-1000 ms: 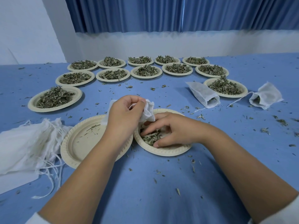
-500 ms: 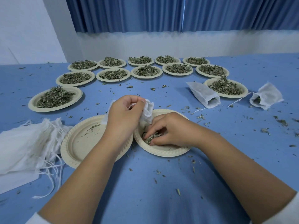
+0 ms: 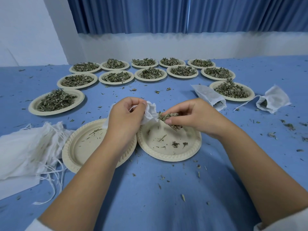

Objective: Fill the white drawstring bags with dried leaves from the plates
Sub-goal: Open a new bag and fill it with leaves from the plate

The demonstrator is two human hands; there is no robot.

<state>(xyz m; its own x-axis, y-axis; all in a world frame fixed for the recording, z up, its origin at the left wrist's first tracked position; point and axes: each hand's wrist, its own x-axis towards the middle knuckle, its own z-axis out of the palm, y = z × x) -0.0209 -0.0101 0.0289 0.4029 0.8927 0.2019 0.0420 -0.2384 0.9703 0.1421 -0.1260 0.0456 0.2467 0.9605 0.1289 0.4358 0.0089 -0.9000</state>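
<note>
Left hand (image 3: 126,117) grips the white bag (image 3: 150,112), mouth toward 3 o'clock; right hand (image 3: 191,118) pinches leaves (image 3: 166,116) over a plate (image 3: 166,158) holding few scraps.

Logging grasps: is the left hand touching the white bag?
Touching. Head view shows the left hand pinching the white bag at its gathered mouth.

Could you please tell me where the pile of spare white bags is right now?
In the head view, the pile of spare white bags lies at the near left of the table, just left of the left nearly empty plate.
</note>
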